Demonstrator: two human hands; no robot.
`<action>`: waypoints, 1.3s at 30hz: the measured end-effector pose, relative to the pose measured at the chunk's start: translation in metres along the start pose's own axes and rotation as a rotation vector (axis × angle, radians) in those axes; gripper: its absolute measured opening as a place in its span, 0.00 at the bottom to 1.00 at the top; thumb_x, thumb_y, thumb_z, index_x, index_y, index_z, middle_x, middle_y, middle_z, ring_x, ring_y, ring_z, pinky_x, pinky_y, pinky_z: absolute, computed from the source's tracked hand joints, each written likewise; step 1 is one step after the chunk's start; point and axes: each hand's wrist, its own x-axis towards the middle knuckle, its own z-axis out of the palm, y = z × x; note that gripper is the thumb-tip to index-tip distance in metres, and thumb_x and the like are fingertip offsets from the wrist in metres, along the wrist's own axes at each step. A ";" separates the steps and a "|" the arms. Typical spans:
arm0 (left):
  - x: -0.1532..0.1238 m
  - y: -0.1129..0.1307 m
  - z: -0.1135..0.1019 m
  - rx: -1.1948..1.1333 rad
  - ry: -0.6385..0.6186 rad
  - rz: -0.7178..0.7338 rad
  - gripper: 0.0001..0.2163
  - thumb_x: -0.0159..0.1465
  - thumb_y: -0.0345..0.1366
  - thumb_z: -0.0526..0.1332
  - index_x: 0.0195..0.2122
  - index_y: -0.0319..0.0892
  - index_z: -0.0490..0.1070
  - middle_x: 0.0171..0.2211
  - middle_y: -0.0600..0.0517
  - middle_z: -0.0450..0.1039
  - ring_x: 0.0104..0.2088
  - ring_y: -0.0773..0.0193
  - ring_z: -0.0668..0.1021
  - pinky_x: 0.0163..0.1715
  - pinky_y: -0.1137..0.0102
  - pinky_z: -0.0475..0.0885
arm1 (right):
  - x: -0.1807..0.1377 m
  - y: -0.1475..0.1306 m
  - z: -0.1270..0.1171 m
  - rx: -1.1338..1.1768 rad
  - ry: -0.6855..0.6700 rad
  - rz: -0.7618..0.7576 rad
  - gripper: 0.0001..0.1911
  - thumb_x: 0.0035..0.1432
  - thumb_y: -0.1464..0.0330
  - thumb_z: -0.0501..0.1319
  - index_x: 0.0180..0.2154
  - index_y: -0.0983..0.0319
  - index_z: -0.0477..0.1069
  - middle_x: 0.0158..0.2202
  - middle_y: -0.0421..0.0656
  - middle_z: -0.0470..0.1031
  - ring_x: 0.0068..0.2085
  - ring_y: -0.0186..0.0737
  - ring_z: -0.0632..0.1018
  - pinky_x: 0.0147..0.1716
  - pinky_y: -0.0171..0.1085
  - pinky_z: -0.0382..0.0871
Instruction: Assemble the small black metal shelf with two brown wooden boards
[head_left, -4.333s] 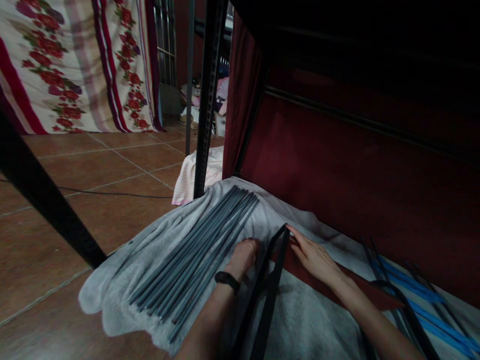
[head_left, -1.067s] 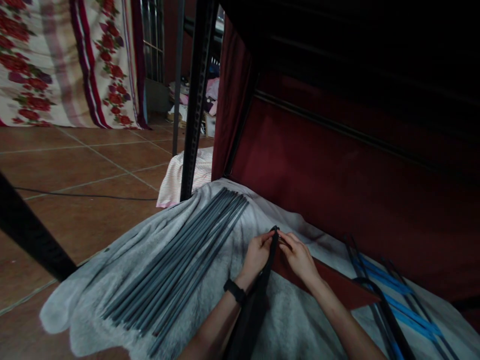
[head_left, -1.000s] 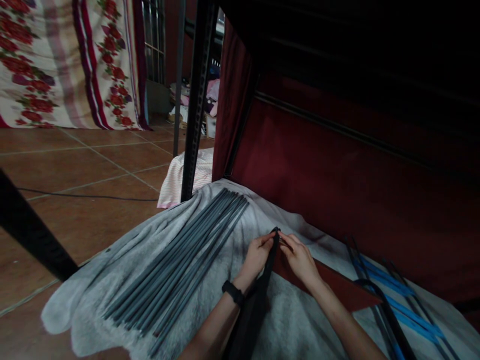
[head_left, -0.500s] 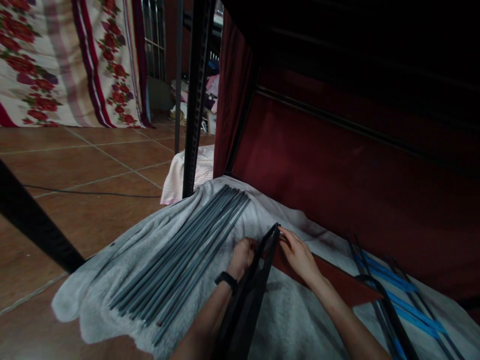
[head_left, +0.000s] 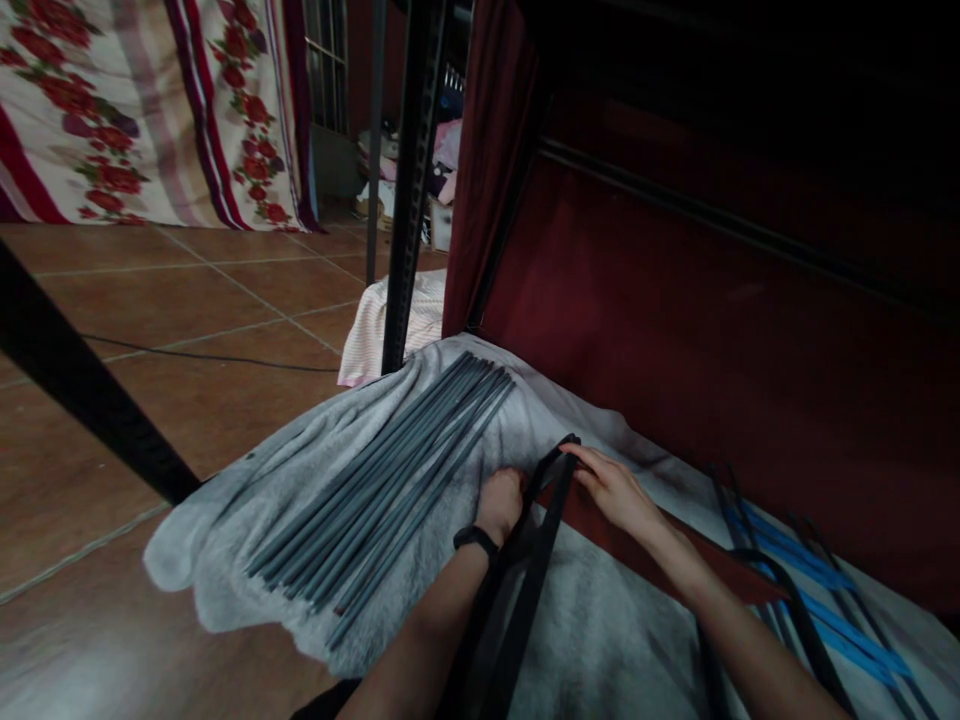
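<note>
A long black strap-like band (head_left: 534,590) runs from the bottom edge up to a narrow bend at its far end, its two strands lying apart. My right hand (head_left: 616,492) pinches that far bend between thumb and fingers. Curled against the left strand is my left hand (head_left: 501,500), with a black wristband on the wrist; its fingertips are partly hidden. A flat reddish-brown piece (head_left: 600,530) lies under my right hand and forearm. Left of my hands, several grey rods (head_left: 390,480) lie side by side on a grey fleece blanket (head_left: 217,540).
Blue strips and dark rods (head_left: 840,580) lie at the right, near a curved black strap (head_left: 787,590). A dark red cloth wall (head_left: 675,310) closes the back. Black metal posts (head_left: 409,200) stand at the left, with a cable (head_left: 210,355) on the tiled floor beyond.
The view has shifted, so everything sits slightly farther right and higher. The two strands of the black band appear farther apart near my hands. Both hands stay at its far end.
</note>
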 end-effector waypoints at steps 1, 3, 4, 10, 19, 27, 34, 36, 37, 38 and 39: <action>0.000 0.000 0.000 -0.005 -0.002 0.001 0.09 0.54 0.22 0.59 0.23 0.41 0.75 0.24 0.45 0.75 0.31 0.55 0.77 0.41 0.64 0.68 | 0.000 0.000 0.000 0.007 -0.002 0.000 0.24 0.60 0.71 0.53 0.57 0.50 0.68 0.55 0.39 0.74 0.56 0.42 0.74 0.56 0.43 0.68; 0.000 0.000 0.000 -0.022 -0.006 -0.002 0.09 0.53 0.22 0.60 0.22 0.41 0.75 0.23 0.46 0.74 0.30 0.56 0.77 0.40 0.65 0.68 | -0.002 0.000 -0.001 0.021 -0.003 -0.006 0.24 0.60 0.70 0.54 0.57 0.50 0.69 0.55 0.39 0.75 0.56 0.42 0.75 0.56 0.44 0.68; 0.001 0.000 0.000 -0.034 -0.007 -0.007 0.08 0.52 0.22 0.60 0.22 0.41 0.74 0.23 0.47 0.74 0.29 0.57 0.76 0.39 0.66 0.68 | -0.003 0.000 -0.002 0.025 -0.002 -0.011 0.24 0.60 0.70 0.54 0.56 0.51 0.69 0.55 0.39 0.75 0.56 0.42 0.75 0.57 0.44 0.68; 0.002 -0.002 0.001 -0.137 -0.002 -0.078 0.07 0.53 0.24 0.62 0.20 0.41 0.74 0.21 0.50 0.73 0.26 0.61 0.75 0.34 0.70 0.68 | -0.006 -0.001 -0.006 0.025 -0.015 0.002 0.23 0.61 0.70 0.53 0.56 0.51 0.70 0.56 0.39 0.74 0.58 0.43 0.74 0.58 0.44 0.67; 0.004 -0.005 0.008 -0.251 -0.063 -0.153 0.09 0.52 0.20 0.58 0.27 0.39 0.74 0.23 0.53 0.73 0.24 0.67 0.73 0.25 0.75 0.64 | -0.011 -0.005 -0.011 0.007 0.006 0.003 0.21 0.61 0.69 0.54 0.55 0.52 0.70 0.56 0.40 0.75 0.57 0.44 0.74 0.57 0.45 0.68; 0.005 -0.004 0.004 -0.118 -0.100 -0.160 0.04 0.57 0.26 0.60 0.30 0.37 0.75 0.26 0.50 0.74 0.28 0.64 0.75 0.29 0.72 0.66 | -0.010 -0.006 -0.010 0.011 0.002 0.004 0.20 0.63 0.68 0.54 0.56 0.52 0.70 0.56 0.41 0.74 0.58 0.43 0.74 0.58 0.44 0.68; 0.001 -0.001 0.004 0.074 -0.109 -0.078 0.09 0.56 0.22 0.57 0.32 0.37 0.75 0.30 0.47 0.76 0.33 0.62 0.75 0.36 0.70 0.67 | -0.007 -0.001 -0.005 0.029 -0.011 -0.014 0.21 0.62 0.68 0.55 0.56 0.52 0.69 0.57 0.41 0.74 0.58 0.43 0.74 0.58 0.44 0.68; 0.002 -0.003 0.003 0.114 -0.122 -0.066 0.08 0.56 0.23 0.57 0.32 0.37 0.76 0.31 0.46 0.77 0.34 0.61 0.76 0.36 0.70 0.67 | -0.007 0.000 -0.004 0.023 -0.013 -0.003 0.21 0.62 0.67 0.55 0.57 0.52 0.69 0.57 0.41 0.73 0.58 0.43 0.73 0.58 0.44 0.68; 0.003 -0.004 0.002 0.131 -0.132 -0.060 0.08 0.56 0.24 0.58 0.32 0.36 0.76 0.31 0.46 0.77 0.34 0.61 0.76 0.36 0.70 0.67 | -0.007 0.000 -0.004 0.020 -0.016 0.005 0.21 0.62 0.67 0.55 0.57 0.52 0.69 0.57 0.41 0.73 0.58 0.44 0.73 0.58 0.45 0.68; 0.004 -0.004 0.000 0.146 -0.145 -0.055 0.07 0.57 0.24 0.58 0.32 0.37 0.76 0.31 0.46 0.77 0.34 0.60 0.76 0.36 0.70 0.67 | -0.007 0.000 -0.003 0.019 -0.019 0.013 0.21 0.62 0.67 0.55 0.57 0.52 0.69 0.57 0.41 0.73 0.58 0.44 0.73 0.58 0.45 0.67; 0.005 -0.004 -0.001 0.160 -0.159 -0.048 0.07 0.57 0.25 0.58 0.32 0.37 0.76 0.31 0.45 0.77 0.34 0.60 0.76 0.36 0.69 0.68 | -0.007 0.000 -0.003 0.018 -0.019 0.022 0.21 0.62 0.67 0.55 0.56 0.52 0.69 0.58 0.41 0.73 0.59 0.45 0.73 0.59 0.46 0.67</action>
